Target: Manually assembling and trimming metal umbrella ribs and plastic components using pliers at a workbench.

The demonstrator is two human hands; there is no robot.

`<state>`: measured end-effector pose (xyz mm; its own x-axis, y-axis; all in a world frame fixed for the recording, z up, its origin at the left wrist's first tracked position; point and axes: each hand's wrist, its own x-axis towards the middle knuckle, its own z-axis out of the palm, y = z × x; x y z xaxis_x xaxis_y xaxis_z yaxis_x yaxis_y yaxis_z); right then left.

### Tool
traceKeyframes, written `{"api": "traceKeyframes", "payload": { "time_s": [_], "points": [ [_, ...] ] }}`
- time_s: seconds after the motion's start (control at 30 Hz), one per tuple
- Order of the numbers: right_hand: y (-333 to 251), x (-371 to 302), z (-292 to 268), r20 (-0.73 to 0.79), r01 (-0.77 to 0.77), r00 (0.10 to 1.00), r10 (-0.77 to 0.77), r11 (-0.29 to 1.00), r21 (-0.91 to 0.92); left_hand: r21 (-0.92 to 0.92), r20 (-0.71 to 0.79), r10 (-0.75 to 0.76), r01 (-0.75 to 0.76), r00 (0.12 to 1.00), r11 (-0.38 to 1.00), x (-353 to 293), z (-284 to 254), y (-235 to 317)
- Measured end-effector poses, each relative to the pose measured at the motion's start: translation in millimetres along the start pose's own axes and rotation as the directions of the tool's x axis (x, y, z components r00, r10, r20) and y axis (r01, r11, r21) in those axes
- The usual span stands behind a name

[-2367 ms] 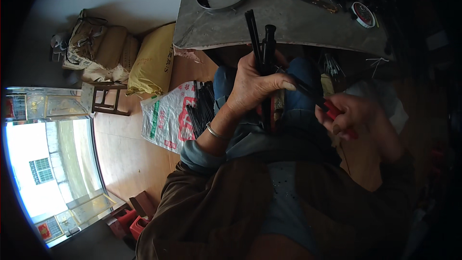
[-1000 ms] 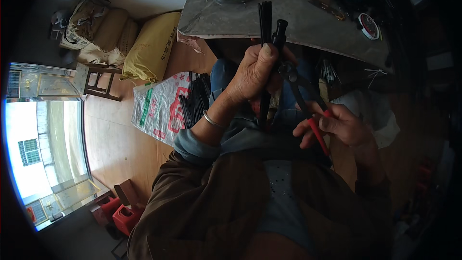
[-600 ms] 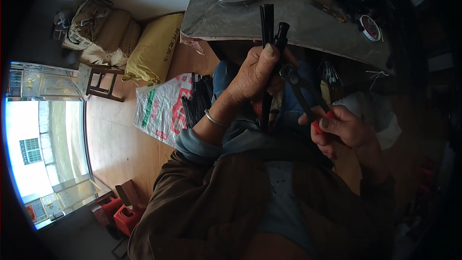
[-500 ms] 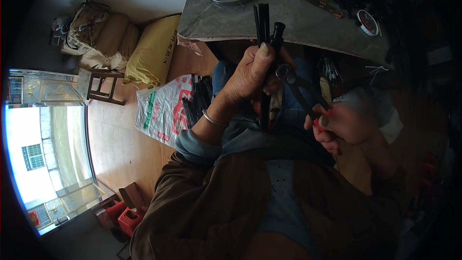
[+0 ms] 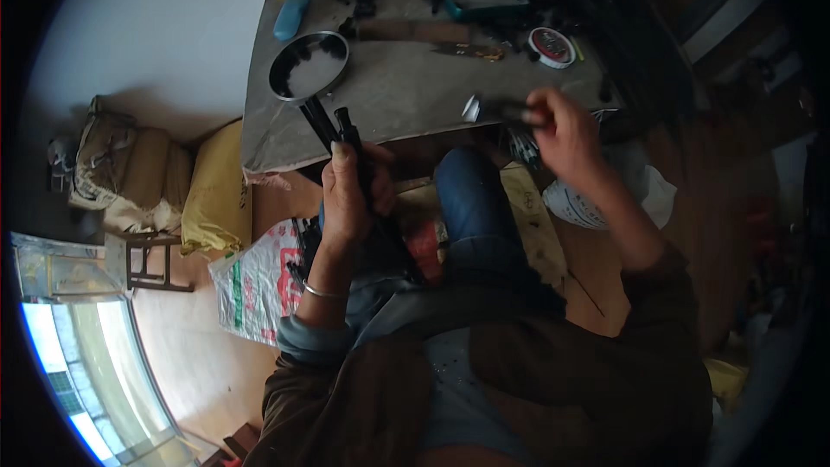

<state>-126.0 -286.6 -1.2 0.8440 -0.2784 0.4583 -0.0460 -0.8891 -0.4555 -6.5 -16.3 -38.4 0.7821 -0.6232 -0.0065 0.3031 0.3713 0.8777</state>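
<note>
My left hand (image 5: 346, 199) is wrapped round a bundle of black rods (image 5: 320, 121), one of them thicker with a knobbed top. The bundle stands tilted over my lap, its upper ends near the metal bowl (image 5: 343, 45). Over the table's near edge, my right hand (image 5: 566, 138) is closed on a dark, blurred tool (image 5: 506, 111). Beside the tool's far end is a bright metal piece (image 5: 471, 108); whether the two are joined is unclear. Whitish stuff and black bits lie in the bowl.
On the grey table (image 5: 398, 91) lie a round white-rimmed tin (image 5: 552, 47), a teal tray (image 5: 488, 4), a blue case (image 5: 292, 15) and many black parts. Yellow sacks (image 5: 216, 190) and a stool (image 5: 156, 264) stand left. More black rods lie on a plastic sack (image 5: 251, 281) beside my leg.
The view has shifted, showing more tabletop. My right hand, earlier holding red-handled pincers against the rods, has moved away and up over the table edge. My left hand keeps its hold.
</note>
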Motion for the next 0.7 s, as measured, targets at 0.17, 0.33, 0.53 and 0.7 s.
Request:
{"api": "traceKeyframes", "payload": {
  "time_s": [0.17, 0.33, 0.53, 0.7],
  "points": [
    [103.0, 81.7, -16.5, -0.079, -0.307, 0.952, 0.297, 0.917, -0.254, 0.035, -0.026, -0.002, 0.003, 1.000, 0.999, 3.4, 16.5, -2.5],
    [125.5, 120.9, -10.8, 0.110, -0.336, 0.899, 0.424, 0.828, -0.448, 0.102, -0.044, 0.003, 0.001, 0.999, 0.995, 11.1, 24.1, -4.0],
    [115.7, 133.8, -1.4, 0.188, -0.274, 0.888, 0.420, 0.811, -0.517, 0.150, -0.046, 0.001, 0.006, 0.999, 0.989, 20.3, 27.9, -5.1],
    [127.0, 134.9, 4.6, 0.178, -0.210, 0.918, 0.354, 0.816, -0.539, 0.183, -0.027, -0.008, 0.013, 1.000, 0.983, 20.6, 31.8, -6.0]
  ]
}}
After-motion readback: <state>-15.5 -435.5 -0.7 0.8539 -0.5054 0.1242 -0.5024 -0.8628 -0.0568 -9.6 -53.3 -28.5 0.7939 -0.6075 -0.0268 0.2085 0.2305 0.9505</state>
